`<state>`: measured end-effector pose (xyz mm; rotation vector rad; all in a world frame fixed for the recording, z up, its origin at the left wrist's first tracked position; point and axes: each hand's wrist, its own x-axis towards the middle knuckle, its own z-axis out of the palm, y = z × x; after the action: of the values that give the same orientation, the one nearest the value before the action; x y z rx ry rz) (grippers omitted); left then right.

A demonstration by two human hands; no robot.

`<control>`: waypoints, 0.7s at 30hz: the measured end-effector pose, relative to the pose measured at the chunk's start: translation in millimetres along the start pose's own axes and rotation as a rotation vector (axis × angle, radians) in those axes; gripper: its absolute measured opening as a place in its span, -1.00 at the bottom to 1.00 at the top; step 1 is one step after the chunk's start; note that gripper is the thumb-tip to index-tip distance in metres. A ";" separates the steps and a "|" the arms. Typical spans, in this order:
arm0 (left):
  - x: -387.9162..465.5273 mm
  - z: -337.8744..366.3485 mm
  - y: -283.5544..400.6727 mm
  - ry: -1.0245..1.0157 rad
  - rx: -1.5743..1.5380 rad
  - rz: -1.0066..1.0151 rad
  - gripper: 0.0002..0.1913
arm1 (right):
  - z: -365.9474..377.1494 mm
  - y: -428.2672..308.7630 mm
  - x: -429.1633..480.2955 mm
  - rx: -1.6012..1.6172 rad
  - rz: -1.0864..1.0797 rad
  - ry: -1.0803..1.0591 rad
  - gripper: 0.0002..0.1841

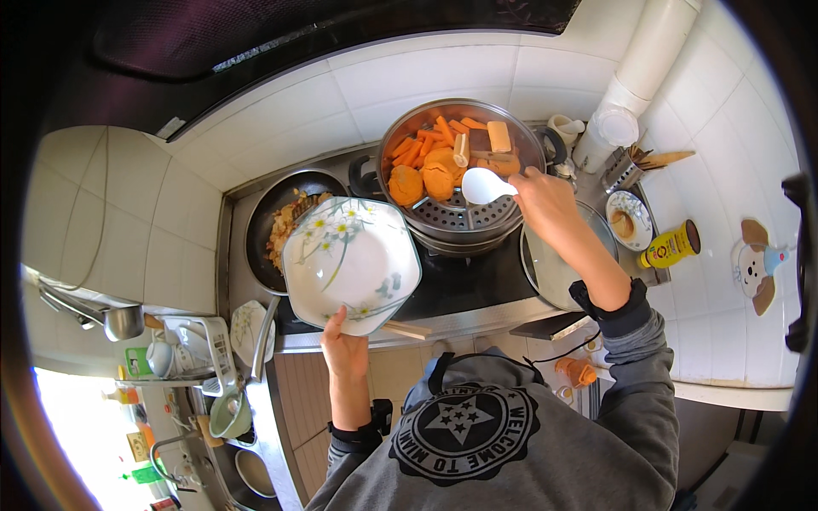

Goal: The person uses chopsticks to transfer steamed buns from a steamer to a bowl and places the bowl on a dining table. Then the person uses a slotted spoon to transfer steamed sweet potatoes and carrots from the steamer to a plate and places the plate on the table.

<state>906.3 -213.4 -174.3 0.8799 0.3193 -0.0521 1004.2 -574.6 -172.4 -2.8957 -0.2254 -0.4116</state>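
My left hand (345, 348) grips the near rim of a white octagonal bowl with a flower pattern (358, 268), which holds no food and partly covers a black frying pan (259, 236) with cooked food (281, 233). My right hand (543, 195) holds a white plastic serving spoon (484, 186) over the steamer pot (530, 137). Inside the steamer lie carrot sticks (409, 150), round orange buns (406, 185) and several roll-shaped pieces (499, 137). Chopsticks (409, 330) stick out from behind the bowl, near the stove's front edge.
A glass lid (543, 268) lies right of the steamer. Beyond it are a small patterned dish (629, 220), a yellow bottle (671, 246) and a metal utensil holder (621, 172). The pan's handle (265, 338) crosses the counter edge. At left are a dish rack (220, 348) and sink (223, 466).
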 end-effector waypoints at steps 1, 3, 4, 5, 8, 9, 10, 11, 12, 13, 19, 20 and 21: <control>-0.8 0.1 -0.3 -0.004 -0.004 -0.001 -0.40 | 2.8 -0.6 4.8 -0.004 -0.011 -0.003 -0.85; -2.7 -0.7 -0.6 -0.005 -0.011 -0.003 -0.40 | 5.7 -1.0 10.8 -0.001 -0.013 0.006 -0.84; -3.5 -1.4 -0.8 -0.002 -0.014 -0.002 -0.40 | 6.8 -0.9 14.1 0.007 -0.006 0.019 -0.82; -4.0 -2.2 -0.9 -0.028 -0.021 0.007 -0.40 | 7.3 -1.0 17.3 0.019 -0.015 0.058 -0.81; -7.2 -5.9 -1.0 -0.005 -0.042 -0.012 -0.40 | 8.5 -2.9 23.0 0.010 -0.006 0.017 -0.78; -7.7 -7.2 -1.1 0.034 -0.036 -0.012 -0.42 | 8.5 -3.8 23.8 0.023 -0.006 0.022 -0.77; -7.7 -8.1 -1.6 0.036 -0.039 -0.002 -0.43 | 8.3 -4.7 24.7 0.036 -0.006 0.027 -0.76; -7.8 -9.0 -1.9 0.001 -0.046 0.012 -0.45 | 8.4 -5.5 25.6 0.052 -0.002 0.029 -0.76; -8.1 -9.9 -1.5 0.035 -0.045 0.010 -0.45 | 7.8 -6.0 25.2 0.087 0.000 0.019 -0.76; -8.3 -10.6 -1.3 0.033 -0.047 0.012 -0.44 | 6.6 -5.6 23.5 0.125 0.007 0.006 -0.76; -11.2 -11.5 1.1 0.026 -0.040 -0.003 -0.43 | 7.8 -1.6 28.7 0.211 0.079 -0.176 -0.80; -11.4 -11.3 1.5 -0.025 -0.038 0.003 -0.42 | 10.3 -2.0 30.1 0.229 0.083 -0.190 -0.80; -11.4 -11.0 1.6 0.022 -0.032 -0.012 -0.42 | 13.3 -2.8 31.4 0.242 0.080 -0.209 -0.80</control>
<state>892.9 -204.9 -176.2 0.8477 0.3453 -0.0483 1036.9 -565.1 -175.3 -2.6950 -0.1768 -0.0615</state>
